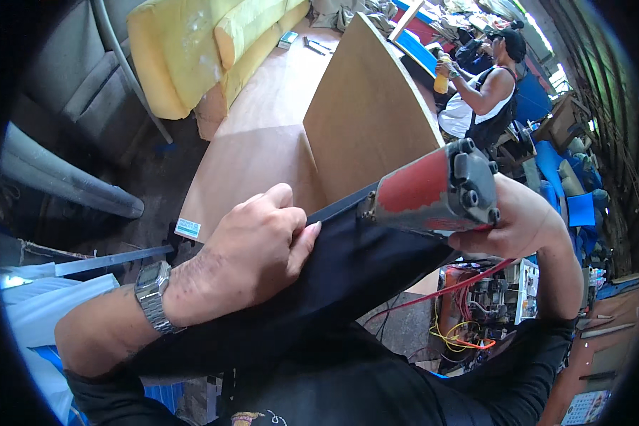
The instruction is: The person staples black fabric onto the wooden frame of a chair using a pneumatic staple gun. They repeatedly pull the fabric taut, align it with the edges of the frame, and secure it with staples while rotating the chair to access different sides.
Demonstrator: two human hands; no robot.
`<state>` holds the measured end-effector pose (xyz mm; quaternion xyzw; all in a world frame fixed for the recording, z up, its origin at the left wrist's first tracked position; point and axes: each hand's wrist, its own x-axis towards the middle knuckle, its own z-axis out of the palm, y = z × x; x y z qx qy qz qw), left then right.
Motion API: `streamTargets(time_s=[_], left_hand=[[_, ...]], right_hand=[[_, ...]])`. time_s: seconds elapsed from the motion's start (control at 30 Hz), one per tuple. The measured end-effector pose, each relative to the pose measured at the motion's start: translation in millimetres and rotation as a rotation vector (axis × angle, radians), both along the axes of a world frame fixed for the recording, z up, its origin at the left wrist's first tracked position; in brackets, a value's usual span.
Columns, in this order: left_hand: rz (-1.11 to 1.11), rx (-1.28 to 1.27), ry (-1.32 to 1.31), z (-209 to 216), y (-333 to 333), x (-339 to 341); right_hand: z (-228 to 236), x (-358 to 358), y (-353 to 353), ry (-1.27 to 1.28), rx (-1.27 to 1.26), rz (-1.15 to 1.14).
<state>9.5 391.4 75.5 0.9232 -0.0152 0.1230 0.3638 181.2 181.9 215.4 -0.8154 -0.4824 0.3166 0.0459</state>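
My right hand point(522, 220) grips a worn red and grey pneumatic staple gun point(415, 188), its nose against the edge of the black fabric point(355, 259). That fabric is drawn along the near edge of a brown wooden panel point(369, 121) and hangs down toward me. A short way left of the nose, my left hand point(252, 245) pinches the fabric's edge between thumb and curled fingers. On the left wrist sits a silver watch point(151, 295). The trigger and most of the right fingers are hidden behind the tool.
Yellow foam cushions point(184, 57) stand at the far left of a plywood sheet point(263, 149), with a small box point(287, 40) beside them. A person point(479, 96) works at the back right, holding a yellow bottle. A red hose point(468, 282) runs below the tool.
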Motion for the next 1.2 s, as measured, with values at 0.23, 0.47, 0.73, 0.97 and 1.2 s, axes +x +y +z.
streamTargets(time_s=[0.23, 0.47, 0.73, 0.97, 1.2], left_hand=[[-0.047, -0.057, 0.032, 1, 6, -2], [-0.042, 0.249, 0.076, 25, 18, -72], [0.007, 0.161, 0.008, 24, 15, -104], [0.163, 0.006, 0.264, 43, 17, -101], [0.069, 0.088, 0.18, 37, 33, -93]], right_hand=[[-1, -8, 19, -0.011, 0.088, 0.241], [1, -12, 21, 0.024, 0.047, 0.164], [-3, -20, 18, 0.03, 0.11, 0.068], [-2, -20, 18, 0.059, 0.077, -0.021], [-1, -13, 14, 0.167, 0.06, -0.058]])
